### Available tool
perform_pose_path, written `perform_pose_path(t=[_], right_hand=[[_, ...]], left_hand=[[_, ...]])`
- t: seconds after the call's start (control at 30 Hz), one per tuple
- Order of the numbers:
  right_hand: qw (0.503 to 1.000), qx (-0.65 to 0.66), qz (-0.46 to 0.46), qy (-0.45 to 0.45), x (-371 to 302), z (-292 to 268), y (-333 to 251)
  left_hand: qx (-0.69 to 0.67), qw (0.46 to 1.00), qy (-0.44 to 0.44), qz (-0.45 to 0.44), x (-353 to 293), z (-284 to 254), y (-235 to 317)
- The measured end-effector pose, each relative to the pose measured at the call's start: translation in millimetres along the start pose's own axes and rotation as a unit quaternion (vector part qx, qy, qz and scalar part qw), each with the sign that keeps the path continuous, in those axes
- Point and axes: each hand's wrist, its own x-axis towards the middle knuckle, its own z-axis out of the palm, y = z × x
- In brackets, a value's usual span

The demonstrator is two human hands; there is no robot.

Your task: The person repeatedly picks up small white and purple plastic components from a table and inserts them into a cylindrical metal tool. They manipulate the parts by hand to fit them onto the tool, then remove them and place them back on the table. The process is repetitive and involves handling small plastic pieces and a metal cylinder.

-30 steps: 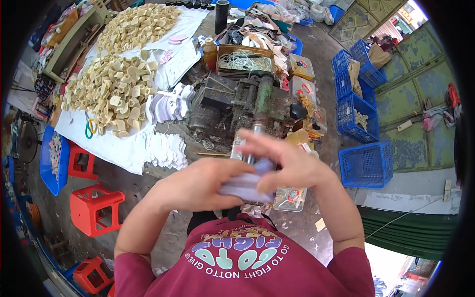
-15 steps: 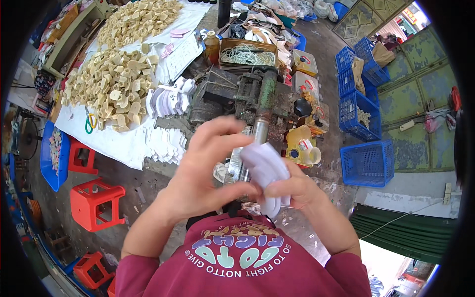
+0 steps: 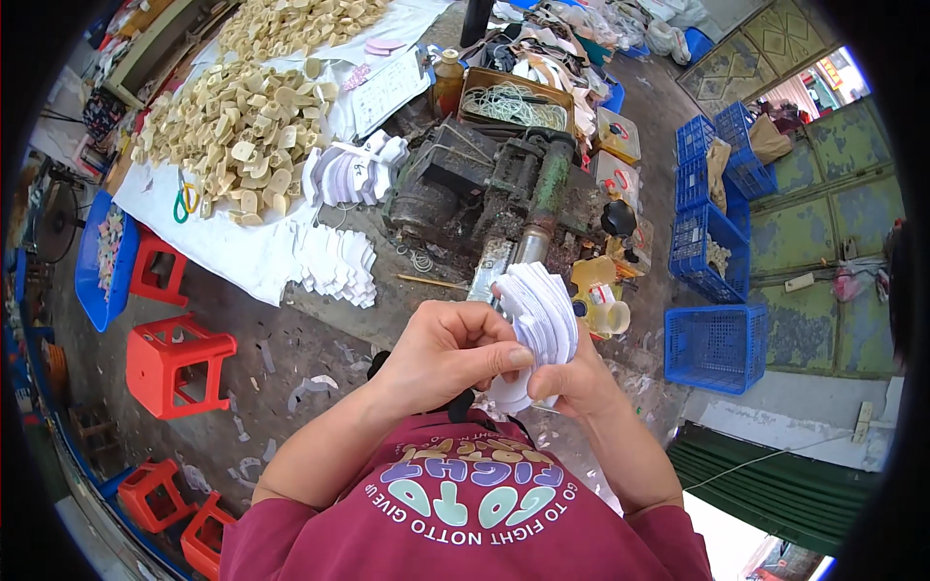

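you wear a maroon short-sleeved t-shirt [image 3: 455,557], its chest print [image 3: 492,504] chunky in purple, mint green and gold, ringed by small white lettering; your left hand [image 3: 450,353] and right hand [image 3: 579,378] are bare.

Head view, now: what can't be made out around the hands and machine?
All in the head view:
- Right hand: fingers behind the white stack, hidden by it.
- Left hand: whether it pinches a piece; its own curled fingers hide this.
- Metal shaft: near end, hidden by the stack.
- Dark cylinder: top, cut off by the upper edge.
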Motion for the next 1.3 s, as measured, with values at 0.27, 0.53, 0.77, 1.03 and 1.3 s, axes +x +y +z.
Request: perform_pose_path(t=[0.27,0.53,0.77,1.03,1.3], right_hand=[[0.979,-0.125,-0.084,0.138,-12,-27,-33],[0.973,-0.198,0.101,-0.063,-31,-32,-51],[0.922,-0.307,0.225,0.071,-27,-96,-56],[0.959,-0.230,0.128,0.108,3,-78,-38],[0.980,-0.117,-0.013,0.158,-11,-64,-31]], left_hand=[[0.082,0.985,0.083,0.127,1,-5,-9],[0.098,0.989,-0.018,0.111,18,-10,-24],[0.365,0.877,0.208,0.234,32,-45,-58],[0.370,0.873,0.218,0.232,54,-43,-87],[0.325,0.796,0.477,0.180,37,-193,-85]])
